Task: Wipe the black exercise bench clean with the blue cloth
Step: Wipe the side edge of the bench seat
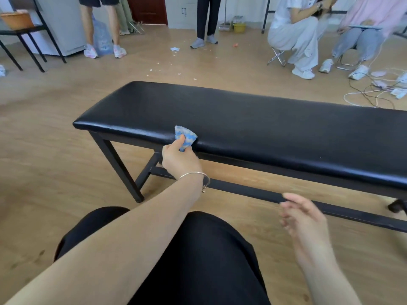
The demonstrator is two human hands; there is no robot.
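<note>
The left hand [179,159] is clamped on the bunched blue cloth [186,136], thumb on top, pressing it on the near front edge of the black padded counter [264,128], close to its left end. The counter's long axis runs from about 9 o'clock to between 3 and 4 o'clock and leaves the view on the right. From the cloth only a short stretch of pad lies toward 9 o'clock, while most of it lies toward 3 and 12 o'clock, so the wiping likely has to travel that way. The wad peaks toward 11 o'clock, with no clear long axis. The right hand [301,219], blurred at 4 o'clock from the left, has its fingers loosely apart and holds nothing; the left is nearer
</note>
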